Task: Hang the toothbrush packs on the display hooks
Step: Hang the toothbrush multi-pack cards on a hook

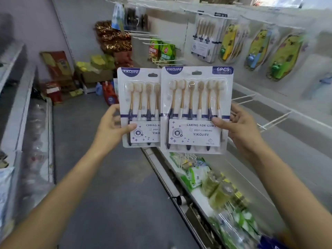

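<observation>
Head view, and both arms are stretched out in front over the aisle. The left hand pinches the left toothbrush pack at its lower left edge, thumb pressed flat on the front label, the other fingers curled round behind the card. The right hand grips the right toothbrush pack at its lower right edge the same way, thumb on the front beside the label, fingers wrapped behind. Both packs are held upright, side by side, with the right one overlapping the left one's right edge and hiding part of it. Each card shows a hang slot at the top, and neither slot is on a hook; the packs are in the air, in front of the white display panel.

Up on that panel, a matching hung toothbrush pack sits on a hook to the upper right of the held pair. Beside it hang yellow-green children's packs with a frog figure. Bare white hooks stick out to the left of these, above green sachets. Lower right, a wire bracket juts from the panel just beyond the right hand. Below the packs, a lower shelf carries green-and-white packets, blurred. Boxes and bottles stand on the floor at the aisle's far end.
</observation>
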Demonstrator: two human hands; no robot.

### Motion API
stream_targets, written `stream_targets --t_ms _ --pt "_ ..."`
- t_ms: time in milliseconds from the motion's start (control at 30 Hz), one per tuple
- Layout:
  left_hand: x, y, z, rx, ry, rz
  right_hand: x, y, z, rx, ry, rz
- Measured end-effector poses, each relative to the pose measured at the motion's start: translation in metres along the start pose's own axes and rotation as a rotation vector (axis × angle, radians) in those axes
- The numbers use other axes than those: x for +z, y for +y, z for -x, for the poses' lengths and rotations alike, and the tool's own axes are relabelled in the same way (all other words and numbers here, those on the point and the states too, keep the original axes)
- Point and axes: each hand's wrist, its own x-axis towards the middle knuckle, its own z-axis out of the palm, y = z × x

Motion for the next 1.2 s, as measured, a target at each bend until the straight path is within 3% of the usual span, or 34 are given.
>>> stream_targets --t_ms 467,900,1200 --pt "-0.021 -0.065 -0.16 -0.022 0.186 -0.028 0.052 0.066 -0.209 -0.057 -0.09 -0.02" --pt "-0.001 -0.099 -0.33 0.001 0.146 0.01 0.058 0.088 -0.341 -0.067 0.04 0.052" --pt "-0.001 -0.148 -0.441 -0.02 -0.029 0.087 0.075 0.106 -0.398 -0.092 0.221 0.145"
